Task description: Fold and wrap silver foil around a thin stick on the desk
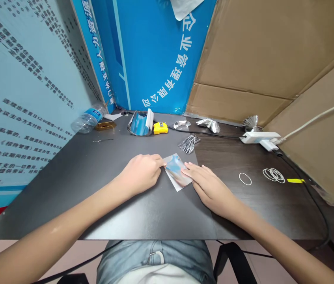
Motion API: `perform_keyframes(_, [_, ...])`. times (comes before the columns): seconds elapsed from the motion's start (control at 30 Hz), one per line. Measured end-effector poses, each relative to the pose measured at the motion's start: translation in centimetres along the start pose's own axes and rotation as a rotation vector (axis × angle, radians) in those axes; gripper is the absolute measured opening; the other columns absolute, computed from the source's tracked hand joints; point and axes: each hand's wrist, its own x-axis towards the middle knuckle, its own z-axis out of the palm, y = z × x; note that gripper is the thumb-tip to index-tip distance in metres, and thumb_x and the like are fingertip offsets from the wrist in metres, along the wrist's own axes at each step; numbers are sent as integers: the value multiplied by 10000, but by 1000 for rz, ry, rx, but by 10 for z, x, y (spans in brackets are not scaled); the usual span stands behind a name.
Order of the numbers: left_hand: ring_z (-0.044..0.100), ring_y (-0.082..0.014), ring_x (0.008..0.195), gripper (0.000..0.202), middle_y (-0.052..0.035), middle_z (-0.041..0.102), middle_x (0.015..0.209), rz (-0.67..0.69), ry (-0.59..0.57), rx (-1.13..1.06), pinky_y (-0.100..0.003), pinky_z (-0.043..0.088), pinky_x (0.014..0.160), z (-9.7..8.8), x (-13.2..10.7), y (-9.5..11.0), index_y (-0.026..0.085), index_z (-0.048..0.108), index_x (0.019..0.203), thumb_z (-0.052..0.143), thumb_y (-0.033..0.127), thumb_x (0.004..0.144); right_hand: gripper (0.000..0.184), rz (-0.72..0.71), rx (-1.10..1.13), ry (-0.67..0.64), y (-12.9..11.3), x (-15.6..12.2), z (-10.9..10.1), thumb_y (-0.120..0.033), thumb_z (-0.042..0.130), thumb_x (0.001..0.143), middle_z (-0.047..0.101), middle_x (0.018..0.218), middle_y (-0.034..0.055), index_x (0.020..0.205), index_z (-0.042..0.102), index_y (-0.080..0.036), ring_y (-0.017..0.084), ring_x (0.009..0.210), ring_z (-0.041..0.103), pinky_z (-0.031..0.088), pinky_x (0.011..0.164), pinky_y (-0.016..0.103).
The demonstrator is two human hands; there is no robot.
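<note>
A small shiny silver sheet [176, 167], folded or doubled, lies on the dark mat in front of me. A white layer shows along its lower left edge. My left hand [143, 172] pinches the sheet's left corner between thumb and curled fingers. On the other side, my right hand [211, 185] grips the right edge, thumb and fingertips against the sheet. Just beyond, a tied bundle of thin silver strips [188, 143] rests at the mat's edge.
At the back stand a curved roll of shiny sheet [140, 123], a yellow tape measure [160, 128] and a plastic bottle [88, 119]. More silver bundles [209, 125] lie behind. Rubber bands [273, 175], a white power strip [260, 137] and a black cable are at right.
</note>
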Motion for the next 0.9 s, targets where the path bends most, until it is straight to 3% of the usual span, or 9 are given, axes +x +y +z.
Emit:
perform_keyframes(0.33, [708, -267, 897, 279, -93, 785, 1039, -43, 22, 99, -389, 524, 873, -1, 0, 13, 227, 783, 1055, 523, 205, 957, 554, -70, -93, 19, -4, -2, -3, -36, 423, 987, 525, 1590, 139, 1461, 581, -276, 297, 1447, 540, 451, 1160, 647])
perform_keyframes(0.53, [623, -393, 1225, 361, -142, 795, 1127, -53, 43, 150, -518, 490, 1025, 4, -1, 20, 182, 783, 1058, 549, 454, 1018, 556, -77, -70, 39, -7, -1, -3, -49, 426, 996, 533, 1587, 122, 1485, 551, -281, 287, 1431, 557, 448, 1172, 624])
perform_keyframes(0.73, [676, -384, 1183, 452, -163, 774, 1179, -77, 71, 192, -522, 527, 1018, 10, -3, 23, 152, 742, 1125, 607, 559, 984, 358, 33, -4, 135, -11, 3, -4, -161, 465, 1040, 705, 1378, 130, 1375, 589, -186, 293, 1266, 676, 511, 1124, 580])
perform_keyframes(0.9, [704, -359, 1129, 451, -170, 768, 1137, -70, 77, 214, -486, 559, 973, 11, -3, 25, 146, 730, 1115, 598, 558, 988, 276, -7, 46, 152, -11, 6, -7, -151, 503, 1031, 758, 1232, 96, 1248, 660, -215, 275, 1129, 713, 582, 990, 488])
